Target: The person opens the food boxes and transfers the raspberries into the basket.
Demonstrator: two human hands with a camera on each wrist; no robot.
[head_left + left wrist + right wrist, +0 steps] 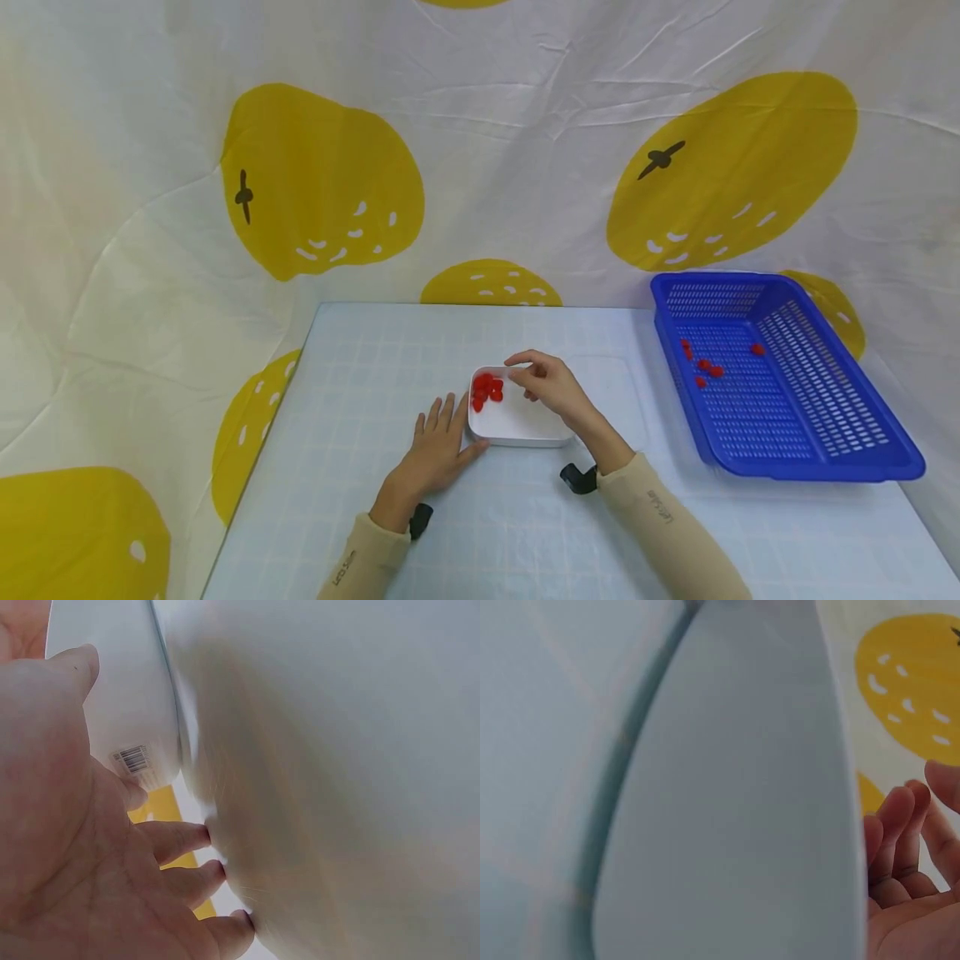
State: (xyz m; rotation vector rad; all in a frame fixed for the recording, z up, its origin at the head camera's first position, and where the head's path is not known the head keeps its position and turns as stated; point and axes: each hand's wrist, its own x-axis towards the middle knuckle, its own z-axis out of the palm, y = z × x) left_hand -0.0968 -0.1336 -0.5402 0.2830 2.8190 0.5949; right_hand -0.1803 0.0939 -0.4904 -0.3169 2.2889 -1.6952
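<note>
A shallow white tray (521, 425) with rounded corners sits on the table, and several small red pieces (482, 390) are gathered at its left side. My left hand (437, 454) lies with spread, straight fingers at the tray's left edge, its thumb against the front-left corner. In the left wrist view, fingertips (196, 836) of that hand rest on the tabletop beside the tray's barcoded wall (112, 712). Over the tray's far right part hovers my right hand (553, 387), fingers loosely bent. The right wrist view shows a gap between thumb and fingers (900, 825), with nothing held there.
To the right stands a blue plastic basket (825, 475) with slotted walls, several red pieces (705, 367) scattered on its floor. A pale checked cover (337, 375) lies over the table. Behind hangs a white curtain (510, 183) with large yellow fruit prints.
</note>
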